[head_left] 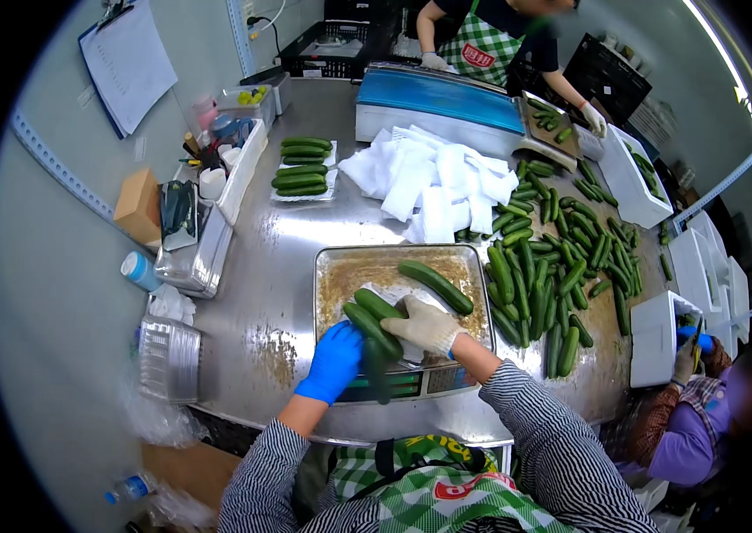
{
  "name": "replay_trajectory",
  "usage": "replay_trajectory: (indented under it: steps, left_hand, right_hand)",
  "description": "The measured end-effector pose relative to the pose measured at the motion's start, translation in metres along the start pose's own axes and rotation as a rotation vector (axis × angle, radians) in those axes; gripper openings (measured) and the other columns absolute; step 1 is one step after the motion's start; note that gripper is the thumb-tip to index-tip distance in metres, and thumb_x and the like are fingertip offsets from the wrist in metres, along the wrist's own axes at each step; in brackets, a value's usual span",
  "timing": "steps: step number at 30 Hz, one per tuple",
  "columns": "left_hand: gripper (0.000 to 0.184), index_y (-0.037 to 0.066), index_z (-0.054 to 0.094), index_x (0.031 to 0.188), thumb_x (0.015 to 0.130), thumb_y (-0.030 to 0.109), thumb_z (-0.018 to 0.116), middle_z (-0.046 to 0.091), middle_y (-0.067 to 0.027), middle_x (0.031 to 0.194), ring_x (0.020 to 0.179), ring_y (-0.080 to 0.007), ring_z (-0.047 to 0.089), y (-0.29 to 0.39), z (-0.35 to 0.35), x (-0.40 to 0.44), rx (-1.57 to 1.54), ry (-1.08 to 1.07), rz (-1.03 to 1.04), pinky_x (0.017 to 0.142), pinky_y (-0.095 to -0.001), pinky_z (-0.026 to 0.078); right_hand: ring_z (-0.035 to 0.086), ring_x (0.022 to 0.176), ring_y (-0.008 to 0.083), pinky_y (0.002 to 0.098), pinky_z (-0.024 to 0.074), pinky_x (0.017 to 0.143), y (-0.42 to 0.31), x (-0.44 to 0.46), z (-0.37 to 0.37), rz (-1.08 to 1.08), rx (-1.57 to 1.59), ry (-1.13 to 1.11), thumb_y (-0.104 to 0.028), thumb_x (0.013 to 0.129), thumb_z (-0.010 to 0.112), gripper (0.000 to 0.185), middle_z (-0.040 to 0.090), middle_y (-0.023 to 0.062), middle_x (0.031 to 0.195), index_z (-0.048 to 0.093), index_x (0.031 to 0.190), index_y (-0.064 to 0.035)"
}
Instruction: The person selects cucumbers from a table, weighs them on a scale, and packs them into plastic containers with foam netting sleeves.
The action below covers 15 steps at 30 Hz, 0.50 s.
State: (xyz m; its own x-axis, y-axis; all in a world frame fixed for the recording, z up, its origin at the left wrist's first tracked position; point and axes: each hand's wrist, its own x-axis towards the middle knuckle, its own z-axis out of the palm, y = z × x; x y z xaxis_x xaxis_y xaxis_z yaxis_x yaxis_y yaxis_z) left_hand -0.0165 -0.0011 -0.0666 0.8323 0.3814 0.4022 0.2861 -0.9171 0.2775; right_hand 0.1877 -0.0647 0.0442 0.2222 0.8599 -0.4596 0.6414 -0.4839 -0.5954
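Observation:
A metal weighing tray (473,338) sits in front of me, with a digital scale display (385,385) along its near edge. My left hand (333,362), in a blue glove, closes around a dark green cucumber (377,371) that is smeared by motion. My right hand (426,325), in a white knit glove, grips the end of a cucumber (379,306). Another cucumber (370,330) lies slantwise between both hands. Farther back on the tray rests a loose cucumber (436,286). White material shows partly beneath the cucumbers.
A large cucumber pile (562,266) covers the right side of the steel table (260,266). White foam sheets (433,178) and packed cucumbers (303,167) lie behind the scale. Clear plastic trays (170,360) are stacked left. Co-workers stand opposite beside a wrapping machine (438,99) and at right.

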Motion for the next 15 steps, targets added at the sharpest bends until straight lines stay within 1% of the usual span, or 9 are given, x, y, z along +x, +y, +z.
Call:
replay_trajectory:
  steps: [4,7,10,12,13,14,15]
  left_hand:
    - [0.028,0.005,0.069,0.098,0.071,0.008,0.062,0.064,-0.0131,0.11,0.111,-0.033,0.058,0.0,0.0,-0.001,-0.029,-0.006,-0.026,0.103,-0.0439,0.043]
    - [0.028,0.006,0.068,0.098,0.071,0.009,0.063,0.064,-0.0132,0.112,0.112,-0.0333,0.057,0.0,0.001,-0.003,-0.043,0.004,-0.038,0.102,-0.0441,0.043]
    - [0.028,0.007,0.068,0.099,0.071,0.009,0.064,0.064,-0.0124,0.112,0.113,-0.0326,0.057,0.002,-0.001,-0.002,-0.038,0.006,-0.029,0.101,-0.0438,0.043]
    - [0.03,0.008,0.068,0.101,0.072,0.009,0.064,0.064,-0.0117,0.113,0.113,-0.0317,0.058,0.002,-0.003,-0.001,0.007,-0.023,-0.019,0.101,-0.0435,0.043]
    - [0.031,0.008,0.068,0.104,0.074,0.011,0.066,0.065,-0.0112,0.113,0.113,-0.0312,0.058,0.003,-0.003,0.001,-0.009,0.0,-0.016,0.1,-0.0429,0.043]
    - [0.032,0.009,0.068,0.107,0.075,0.012,0.068,0.065,-0.0107,0.114,0.113,-0.0308,0.059,0.004,-0.003,0.003,-0.026,0.021,-0.012,0.1,-0.0422,0.044]
    - [0.033,0.009,0.068,0.11,0.077,0.013,0.07,0.066,-0.0101,0.115,0.112,-0.0304,0.059,0.006,-0.003,0.004,-0.041,0.038,-0.006,0.099,-0.0415,0.045]
  right_hand:
    - [0.064,0.101,0.0424,0.0423,0.0478,0.091,-0.004,0.002,0.0,0.021,0.004,-0.072,-0.051,0.083,0.056,0.071,0.064,0.0337,0.107,0.059,0.117,0.011]
    - [0.064,0.101,0.0421,0.0415,0.0464,0.094,0.003,0.006,0.002,-0.003,0.014,-0.081,-0.055,0.085,0.054,0.071,0.065,0.0321,0.108,0.059,0.119,0.0072]
    - [0.065,0.099,0.0407,0.043,0.0471,0.093,-0.008,-0.007,0.002,0.009,-0.085,0.069,-0.047,0.086,0.06,0.06,0.066,0.0294,0.102,0.06,0.113,0.0057]
    - [0.065,0.096,0.038,0.0444,0.0489,0.089,-0.008,-0.003,0.002,-0.109,-0.2,0.274,-0.045,0.082,0.064,0.056,0.066,0.0257,0.1,0.061,0.11,0.0033]
    - [0.066,0.094,0.0366,0.0451,0.0498,0.086,-0.005,0.0,0.004,-0.166,-0.258,0.374,-0.044,0.081,0.066,0.054,0.066,0.0238,0.099,0.062,0.108,0.0021]
    - [0.065,0.093,0.0336,0.0462,0.0494,0.085,0.007,0.01,0.009,-0.24,-0.416,0.474,-0.038,0.079,0.071,0.048,0.064,0.019,0.097,0.06,0.109,-0.0025]
    - [0.063,0.095,0.0342,0.0465,0.0483,0.083,0.008,0.005,0.007,-0.23,-0.448,0.494,-0.038,0.079,0.072,0.049,0.064,0.0174,0.099,0.059,0.112,-0.0044]
